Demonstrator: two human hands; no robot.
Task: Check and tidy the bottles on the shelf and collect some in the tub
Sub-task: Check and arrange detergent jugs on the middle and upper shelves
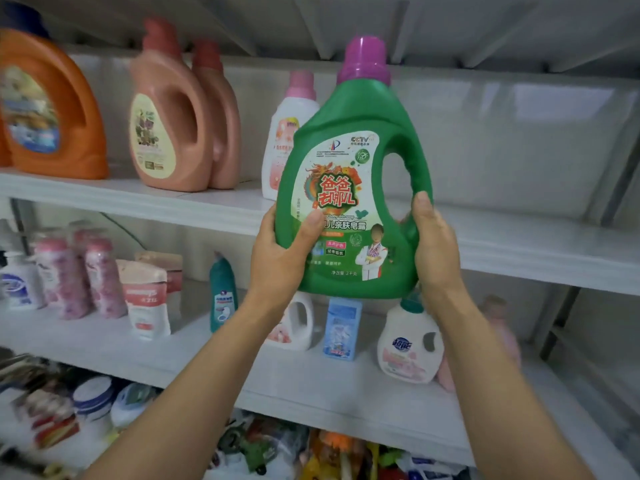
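Standing upright between both hands, green bottle (349,188), purple-capped.

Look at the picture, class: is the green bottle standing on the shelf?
No: the green bottle is held up in front of the shelf, gripped by the left hand and right hand.

Upper shelf (138,199), left to right: large jug (52,109), two handled jugs (166,116) one behind the other, small capped bottle (284,133). Before that bottle, detergent bottle (349,188) held upright between left hand (284,251) and right hand (434,247). Middle shelf (207,355) below: pouches (145,299), spray bottle (223,292), carton (341,327), small handled jug (410,344).
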